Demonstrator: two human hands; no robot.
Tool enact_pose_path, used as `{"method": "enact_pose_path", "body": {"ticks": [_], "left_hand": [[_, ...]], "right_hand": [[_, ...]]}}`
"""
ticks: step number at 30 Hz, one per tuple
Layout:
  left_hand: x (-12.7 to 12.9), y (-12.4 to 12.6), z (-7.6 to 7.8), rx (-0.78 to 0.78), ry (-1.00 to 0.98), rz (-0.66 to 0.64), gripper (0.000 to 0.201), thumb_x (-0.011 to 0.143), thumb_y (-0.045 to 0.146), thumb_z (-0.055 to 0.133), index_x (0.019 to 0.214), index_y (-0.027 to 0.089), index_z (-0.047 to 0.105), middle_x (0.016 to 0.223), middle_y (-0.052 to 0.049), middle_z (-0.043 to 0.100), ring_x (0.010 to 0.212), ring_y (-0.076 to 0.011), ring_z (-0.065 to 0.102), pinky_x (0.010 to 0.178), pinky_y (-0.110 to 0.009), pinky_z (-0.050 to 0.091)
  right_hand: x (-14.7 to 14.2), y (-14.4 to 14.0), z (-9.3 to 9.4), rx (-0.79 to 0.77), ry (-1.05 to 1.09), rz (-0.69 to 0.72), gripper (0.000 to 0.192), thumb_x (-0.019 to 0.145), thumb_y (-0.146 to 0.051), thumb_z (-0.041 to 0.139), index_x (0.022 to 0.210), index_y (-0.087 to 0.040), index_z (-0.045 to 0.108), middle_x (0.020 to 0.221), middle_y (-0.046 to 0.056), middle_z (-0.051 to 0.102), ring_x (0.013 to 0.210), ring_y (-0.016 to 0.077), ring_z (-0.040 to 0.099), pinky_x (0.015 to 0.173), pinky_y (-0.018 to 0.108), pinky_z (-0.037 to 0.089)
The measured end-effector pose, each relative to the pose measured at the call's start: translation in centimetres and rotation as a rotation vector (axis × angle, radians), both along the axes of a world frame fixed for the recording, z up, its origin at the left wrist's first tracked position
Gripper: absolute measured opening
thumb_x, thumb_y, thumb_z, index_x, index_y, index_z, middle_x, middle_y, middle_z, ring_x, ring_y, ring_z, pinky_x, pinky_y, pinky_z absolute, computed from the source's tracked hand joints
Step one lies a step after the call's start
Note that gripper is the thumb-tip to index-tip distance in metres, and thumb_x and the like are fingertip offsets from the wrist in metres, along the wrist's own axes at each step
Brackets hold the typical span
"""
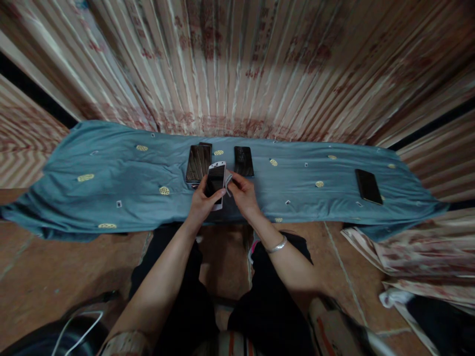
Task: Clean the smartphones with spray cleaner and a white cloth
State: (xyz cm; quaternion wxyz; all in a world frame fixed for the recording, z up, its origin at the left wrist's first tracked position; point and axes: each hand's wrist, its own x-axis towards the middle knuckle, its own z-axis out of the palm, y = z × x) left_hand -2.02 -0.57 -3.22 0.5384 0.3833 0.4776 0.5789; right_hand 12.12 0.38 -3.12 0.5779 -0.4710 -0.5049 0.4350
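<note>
Biggest worry I see here: the white-framed phone [215, 182] sits up off the blue cloth [111, 188], clamped only at its lower half by my left hand [202, 201], so a hard rub could tip it onto the floor. My right hand [243, 194] has its fingers pinched together on a small pale wipe [227, 179] at the phone's right edge. The screen looks dark and glossy. Three more dark phones [198, 163] lie flat nearby.

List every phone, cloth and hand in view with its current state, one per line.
White-framed phone: screen dark, held upright in left hand.
Small pale wiping cloth: pinched in right hand, against the phone's edge.
Two dark phones: overlapping, flat, screens off.
Black phone: flat, off.
Far-right black phone: flat, off.
Teal patterned cloth: spread, wrinkled.
</note>
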Motion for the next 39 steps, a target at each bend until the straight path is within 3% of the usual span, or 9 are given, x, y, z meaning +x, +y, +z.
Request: {"method": "enact_pose_path", "body": {"ticks": [6, 11, 15, 18, 23, 27, 29, 33, 39], "left_hand": [[-0.1, 0.3, -0.7, -0.118, -0.149, -0.028, 0.062, 0.068, 0.042, 0.095, 0.123, 0.019, 0.077, 0.105, -0.006, 0.084, 0.112, -0.0292, 0.077, 0.094, -0.034, 0.061], [-0.2, -0.1, -0.4, -0.242, -0.198, -0.159, 0.051, 0.076, 0.039, 0.088, 0.121, 0.016, 0.078, 0.08, -0.003, 0.081, 0.082, -0.026, 0.079, 0.068, -0.032, 0.062], [0.5, -0.9, 0.0, -0.263, -0.284, -0.207, 0.021, 0.082, 0.035, 0.078, 0.096, 0.018, 0.081, 0.087, -0.005, 0.083, 0.098, -0.0309, 0.08, 0.078, -0.037, 0.067], [0.9, -1.1, 0.1, -0.272, -0.355, -0.178, 0.016, 0.086, 0.035, 0.074, 0.089, 0.02, 0.079, 0.097, -0.006, 0.085, 0.117, -0.0344, 0.076, 0.096, -0.043, 0.066], [1.1, -0.8, 0.7, -0.229, -0.477, -0.131, 0.036, 0.099, 0.04, 0.064, 0.125, 0.019, 0.077, 0.123, -0.008, 0.082, 0.137, -0.0306, 0.067, 0.115, -0.04, 0.057], [1.5, -1.4, 2.1, -0.278, -0.572, -0.12, 0.048, 0.11, 0.04, 0.045, 0.152, 0.023, 0.063, 0.139, -0.006, 0.077, 0.148, -0.0253, 0.058, 0.122, -0.037, 0.05], [1.9, -1.9, 2.8, -0.301, -0.595, -0.123, 0.054, 0.113, 0.038, 0.039, 0.16, 0.017, 0.053, 0.147, -0.009, 0.072, 0.152, -0.0236, 0.054, 0.128, -0.036, 0.043], [2.7, -2.5, 3.8, -0.366, -0.596, -0.097, 0.054, 0.114, 0.03, 0.036, 0.162, 0.008, 0.048, 0.146, -0.012, 0.073, 0.15, -0.0195, 0.056, 0.129, -0.031, 0.038], [2.5, -2.2, 4.2, -0.442, -0.519, -0.058, 0.046, 0.112, 0.029, 0.039, 0.149, 0.017, 0.063, 0.124, -0.006, 0.083, 0.13, -0.0252, 0.073, 0.115, -0.037, 0.056]], "right_hand": [[-0.8, -1.7, -0.2, 0.251, -0.536, 0.022, 0.052, 0.099, -0.017, 0.053, 0.15, -0.024, 0.065, 0.154, 0.008, 0.067, 0.146, 0.0222, 0.061, 0.127, 0.043, 0.046], [-0.3, -1.4, -0.2, 0.343, -0.762, 0.014, 0.055, 0.105, -0.017, 0.042, 0.159, -0.018, 0.055, 0.162, 0.013, 0.058, 0.155, 0.0229, 0.05, 0.133, 0.047, 0.039], [0.2, -0.8, -0.2, 0.349, -0.789, 0.012, 0.061, 0.105, -0.015, 0.038, 0.165, -0.018, 0.045, 0.167, 0.013, 0.052, 0.16, 0.0221, 0.042, 0.135, 0.05, 0.035], [0.1, -1.0, -0.2, 0.348, -0.784, 0.043, 0.064, 0.104, -0.013, 0.038, 0.167, -0.018, 0.041, 0.17, 0.012, 0.048, 0.162, 0.022, 0.04, 0.136, 0.05, 0.032], [-1.0, -1.8, -0.1, 0.362, -0.814, 0.125, 0.061, 0.105, -0.015, 0.038, 0.166, -0.015, 0.043, 0.17, 0.014, 0.048, 0.163, 0.0224, 0.038, 0.137, 0.048, 0.032], [-1.2, -1.7, -0.2, 0.376, -0.834, 0.137, 0.06, 0.105, -0.014, 0.036, 0.165, -0.012, 0.044, 0.171, 0.016, 0.047, 0.164, 0.0236, 0.035, 0.138, 0.049, 0.03], [-1.0, -1.5, -0.2, 0.391, -0.826, 0.115, 0.062, 0.104, -0.013, 0.038, 0.165, -0.013, 0.044, 0.173, 0.015, 0.044, 0.165, 0.024, 0.033, 0.138, 0.05, 0.029], [-0.4, -0.9, -0.5, 0.433, -0.79, 0.087, 0.063, 0.103, -0.013, 0.04, 0.166, -0.017, 0.043, 0.175, 0.012, 0.04, 0.166, 0.0225, 0.032, 0.138, 0.05, 0.029], [0.7, -0.2, -0.8, 0.378, -0.784, 0.075, 0.061, 0.101, -0.01, 0.039, 0.161, -0.012, 0.049, 0.167, 0.016, 0.051, 0.159, 0.0231, 0.044, 0.136, 0.048, 0.035]]}}
